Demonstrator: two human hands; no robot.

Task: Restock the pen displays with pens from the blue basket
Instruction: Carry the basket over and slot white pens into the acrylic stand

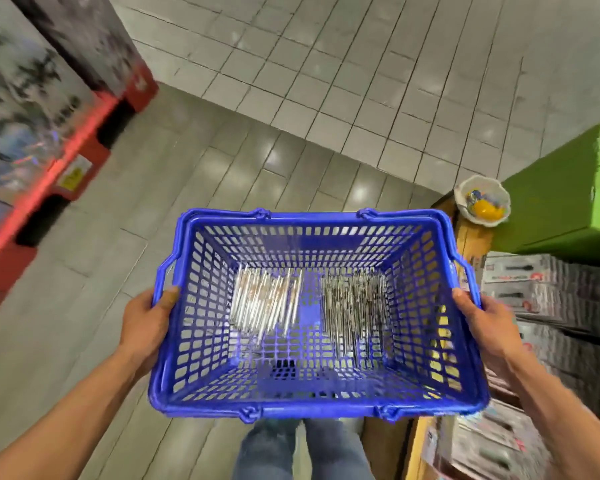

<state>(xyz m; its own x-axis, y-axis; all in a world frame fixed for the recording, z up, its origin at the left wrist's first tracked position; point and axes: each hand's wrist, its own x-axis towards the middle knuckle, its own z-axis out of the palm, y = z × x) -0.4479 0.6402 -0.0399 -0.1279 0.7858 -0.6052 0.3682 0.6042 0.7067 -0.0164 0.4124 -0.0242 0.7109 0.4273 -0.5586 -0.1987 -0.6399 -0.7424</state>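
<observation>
Your left hand [146, 320] and right hand [482, 323] grip the blue basket [312, 400] by its side rims, fingers curled; two pen bundles [267, 299] lie inside.

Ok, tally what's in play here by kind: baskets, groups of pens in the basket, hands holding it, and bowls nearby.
Blue basket: 1
Groups of pens in it: 2, a silvery-white group on the left and a darker group on the right; single pens are too blurred to count
Hands gripping the basket's side rims: 2, left hand, right hand
White bowl: 1
Total: 6
</observation>
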